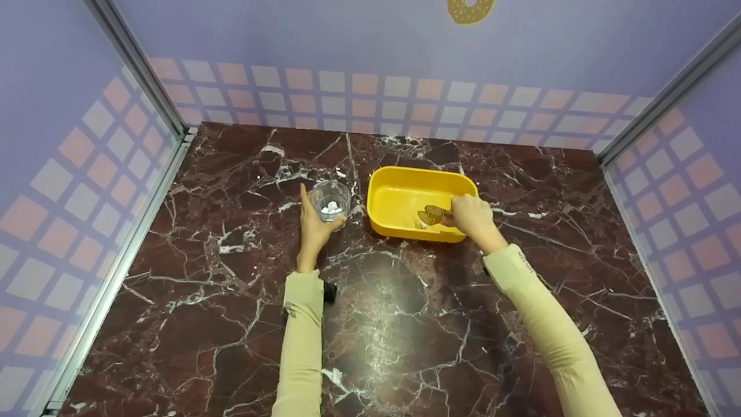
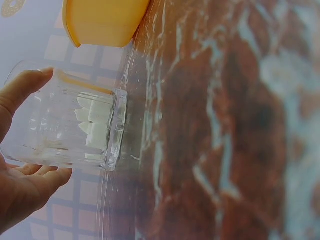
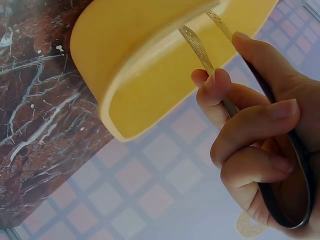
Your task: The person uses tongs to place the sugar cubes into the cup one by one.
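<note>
My left hand (image 1: 315, 231) holds a clear glass cup (image 2: 55, 120) from its near left side, thumb on one side and fingers on the other. Several small white pieces (image 2: 95, 120) lie at the bottom of this upright cup. My right hand (image 1: 472, 214) grips metal tongs (image 3: 303, 167), fingers wrapped about both arms. Their perforated tips (image 1: 438, 212) reach down into a yellow tub (image 1: 393, 230) and stand apart. A small white piece (image 1: 424, 225) shows at the tips, partly hidden by them. In the right wrist view, the tub's wall hides the tip ends.
The tub stands just right of the cup on a dark red marbled tabletop (image 1: 231, 324). Purple panels (image 1: 399, 40) with pink and white squares enclose the back and both sides. Metal rails (image 1: 116, 231) run along the left side.
</note>
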The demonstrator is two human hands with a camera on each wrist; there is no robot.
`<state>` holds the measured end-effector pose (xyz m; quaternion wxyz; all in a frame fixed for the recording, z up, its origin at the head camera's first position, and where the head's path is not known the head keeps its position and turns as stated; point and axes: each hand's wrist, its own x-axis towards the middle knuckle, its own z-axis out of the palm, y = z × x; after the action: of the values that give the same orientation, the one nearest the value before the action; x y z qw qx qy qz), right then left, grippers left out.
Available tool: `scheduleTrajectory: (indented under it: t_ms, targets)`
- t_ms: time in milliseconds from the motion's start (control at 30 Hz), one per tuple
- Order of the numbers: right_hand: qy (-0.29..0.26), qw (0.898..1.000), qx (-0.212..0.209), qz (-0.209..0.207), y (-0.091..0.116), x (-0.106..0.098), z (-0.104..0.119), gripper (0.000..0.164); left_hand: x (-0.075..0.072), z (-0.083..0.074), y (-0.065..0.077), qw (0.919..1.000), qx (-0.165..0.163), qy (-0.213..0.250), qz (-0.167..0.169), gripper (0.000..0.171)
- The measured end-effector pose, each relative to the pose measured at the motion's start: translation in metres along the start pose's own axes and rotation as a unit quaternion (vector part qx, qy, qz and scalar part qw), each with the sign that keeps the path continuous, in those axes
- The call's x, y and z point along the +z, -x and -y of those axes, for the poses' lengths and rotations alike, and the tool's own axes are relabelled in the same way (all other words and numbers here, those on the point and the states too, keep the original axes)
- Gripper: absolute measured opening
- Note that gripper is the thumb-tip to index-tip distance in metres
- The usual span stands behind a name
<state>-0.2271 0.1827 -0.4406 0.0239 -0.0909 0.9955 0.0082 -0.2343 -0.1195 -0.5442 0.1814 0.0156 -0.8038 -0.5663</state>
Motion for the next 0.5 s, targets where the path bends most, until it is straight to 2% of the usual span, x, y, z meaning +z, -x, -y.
scheduleTrajectory:
  t_ms: [200,500]
  targets:
    - [0.022,1.0,0.001,0.016,-0.0024,0.0069,0.0033,0.04,0.0008,0.0019,-0.0003,1.0,0.004,0.002,-0.004,0.116]
    - [0.031,0.999,0.008,0.029,-0.0041,0.0104,0.0086,0.035,0.0007,0.002,-0.0006,0.9999,0.014,0.006,-0.005,0.116]
